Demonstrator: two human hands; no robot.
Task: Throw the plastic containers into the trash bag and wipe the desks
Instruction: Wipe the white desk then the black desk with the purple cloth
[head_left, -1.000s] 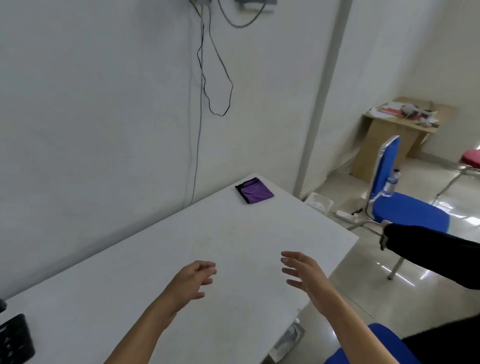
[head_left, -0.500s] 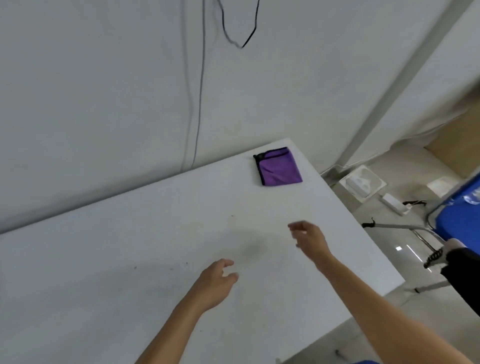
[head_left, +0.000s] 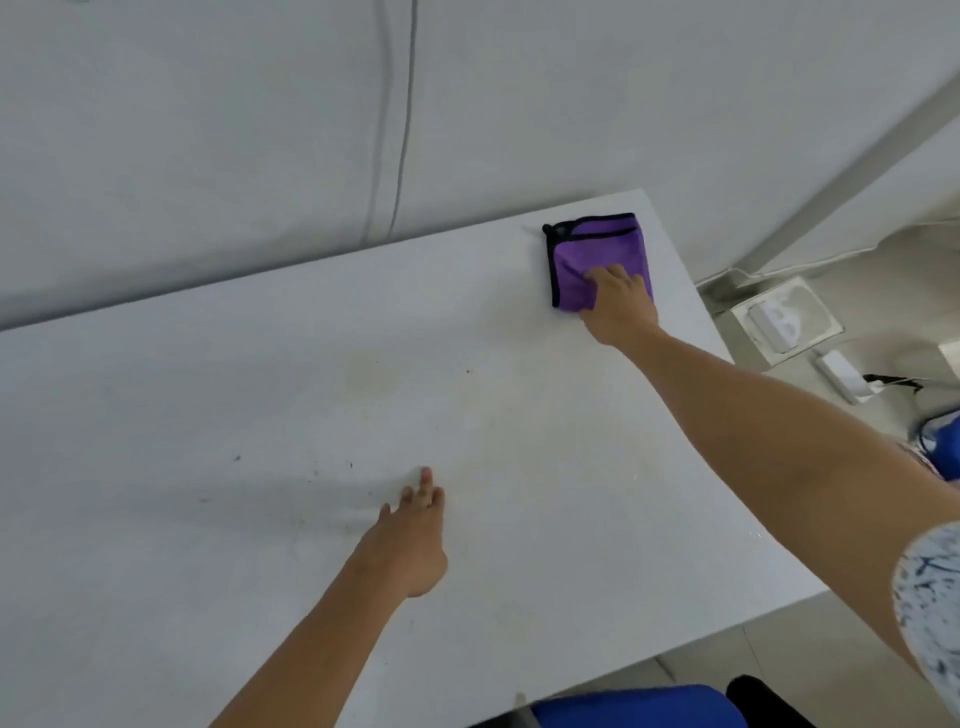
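A folded purple cloth (head_left: 592, 249) with black edging lies near the far right corner of the white desk (head_left: 260, 405). My right hand (head_left: 621, 304) rests flat on the cloth's near part, fingers spread over it. My left hand (head_left: 413, 535) lies palm down on the desk's middle, fingers extended, holding nothing. The desk surface shows faint stains and small dark specks. No plastic containers or trash bag are in view.
A white wall with a grey cable (head_left: 405, 119) stands right behind the desk. On the floor to the right lie a white box (head_left: 784, 317) and a power strip (head_left: 841, 374). A blue chair seat (head_left: 634, 706) sits at the desk's near edge.
My right hand reached forward and landed on the purple cloth. My left hand came down flat onto the desk. The view tilted down and closer to the desk.
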